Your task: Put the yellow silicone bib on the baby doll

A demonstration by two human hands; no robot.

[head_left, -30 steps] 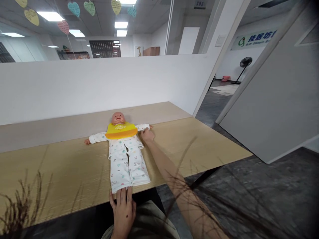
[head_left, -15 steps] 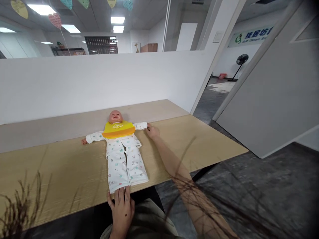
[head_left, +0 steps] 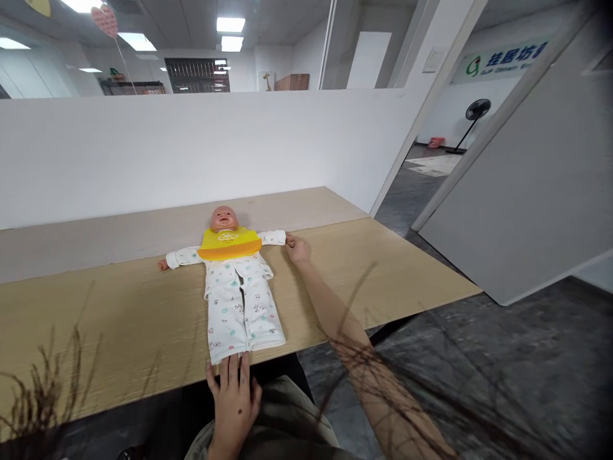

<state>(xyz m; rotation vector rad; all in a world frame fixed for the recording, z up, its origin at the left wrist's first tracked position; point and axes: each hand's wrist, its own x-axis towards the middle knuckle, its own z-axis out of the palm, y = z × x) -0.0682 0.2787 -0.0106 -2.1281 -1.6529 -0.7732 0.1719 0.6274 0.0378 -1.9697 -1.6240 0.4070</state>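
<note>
A baby doll lies on its back on the wooden table, arms spread and head toward the wall. It wears a white patterned top and trousers, with a yellow bib over its chest. At the doll's hand on the right side of the view, my right hand has its fingers closed around that small hand. My left hand rests at the table's near edge, fingers stretched out, with the tips at the hem of a trouser leg. The doll's feet do not show.
The table runs along a white half wall with glass above. On the right stand a grey door and an open doorway, with a fan beyond. Dark strands of hair cross the lower view.
The camera view has shifted slightly, so the room sits a little higher and further right. Both hands keep their places at the doll's hand and trouser hem.
</note>
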